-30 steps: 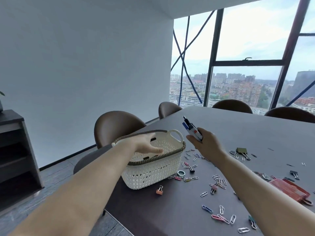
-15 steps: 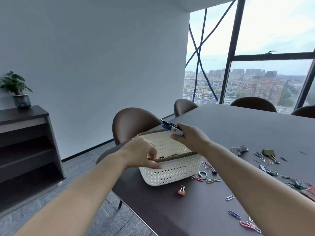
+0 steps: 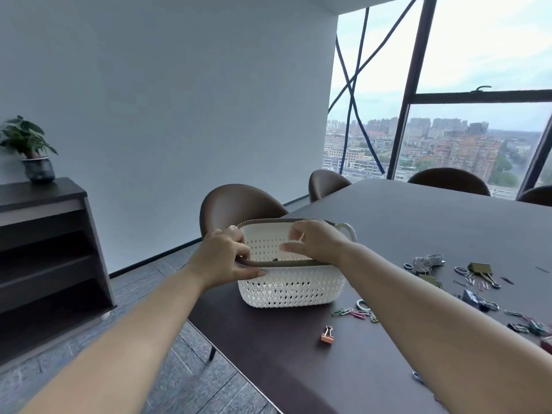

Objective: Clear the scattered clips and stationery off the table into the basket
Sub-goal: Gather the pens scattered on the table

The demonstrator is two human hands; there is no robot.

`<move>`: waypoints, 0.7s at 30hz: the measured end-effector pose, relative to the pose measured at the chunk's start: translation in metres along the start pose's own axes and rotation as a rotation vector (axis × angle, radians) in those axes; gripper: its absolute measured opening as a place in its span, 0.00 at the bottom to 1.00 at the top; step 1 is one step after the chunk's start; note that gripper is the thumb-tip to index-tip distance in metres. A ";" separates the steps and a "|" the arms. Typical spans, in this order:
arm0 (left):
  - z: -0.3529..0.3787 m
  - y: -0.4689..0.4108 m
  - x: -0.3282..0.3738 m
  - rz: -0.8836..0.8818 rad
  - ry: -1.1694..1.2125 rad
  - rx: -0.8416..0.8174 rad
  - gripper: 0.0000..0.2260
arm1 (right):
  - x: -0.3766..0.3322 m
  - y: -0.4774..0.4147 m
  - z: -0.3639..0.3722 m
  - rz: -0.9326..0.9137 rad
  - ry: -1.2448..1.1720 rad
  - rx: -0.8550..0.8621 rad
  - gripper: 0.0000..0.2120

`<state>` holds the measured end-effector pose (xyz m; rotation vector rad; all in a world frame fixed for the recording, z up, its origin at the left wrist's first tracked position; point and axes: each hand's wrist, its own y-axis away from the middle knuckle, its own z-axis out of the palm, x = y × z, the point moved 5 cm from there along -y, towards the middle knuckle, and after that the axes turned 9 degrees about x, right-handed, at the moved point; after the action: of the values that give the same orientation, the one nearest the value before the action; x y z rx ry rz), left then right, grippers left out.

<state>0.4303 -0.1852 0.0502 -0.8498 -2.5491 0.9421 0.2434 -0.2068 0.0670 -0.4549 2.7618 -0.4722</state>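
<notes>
No writing can be read. The basket (image 3: 291, 289) stands at the table's (image 3: 403, 231) left edge. The left hand (image 3: 222, 259) pinches its near rim; the right hand (image 3: 312, 245) hovers over its opening, fingers (image 3: 288, 248) loosely spread, holding nothing. Clips (image 3: 354, 312) lie rightward on the table.

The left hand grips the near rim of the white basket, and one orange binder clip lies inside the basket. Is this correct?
Not quite. The left hand does grip the white basket at its near rim, but the head view shows the orange binder clip on the table, in front of the basket.
</notes>
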 end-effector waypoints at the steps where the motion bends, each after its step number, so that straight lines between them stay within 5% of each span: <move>1: 0.001 0.000 -0.001 -0.008 -0.025 -0.005 0.29 | 0.000 0.003 -0.002 -0.004 -0.006 0.061 0.14; 5: 0.004 0.004 -0.014 -0.090 -0.087 0.002 0.38 | -0.003 0.021 -0.008 -0.057 -0.050 0.271 0.12; 10: 0.010 0.011 0.000 -0.146 -0.184 0.033 0.23 | 0.013 0.055 -0.020 -0.078 -0.168 0.404 0.03; 14: 0.023 0.007 0.065 0.061 -0.027 0.162 0.20 | 0.066 0.100 -0.017 0.067 -0.115 0.353 0.05; 16: 0.053 0.009 0.104 0.060 0.165 -0.079 0.29 | 0.098 0.128 -0.012 0.191 -0.088 0.253 0.10; 19: 0.113 0.035 0.146 -0.045 0.145 -0.638 0.42 | 0.136 0.172 -0.007 0.349 -0.034 0.098 0.18; 21: 0.136 0.042 0.158 -0.116 0.078 -0.724 0.43 | 0.150 0.199 -0.013 0.409 -0.008 0.063 0.20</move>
<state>0.2631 -0.1288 -0.0685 -0.8638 -2.8428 -0.0829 0.0523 -0.0781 -0.0292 0.1238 2.7197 -0.4488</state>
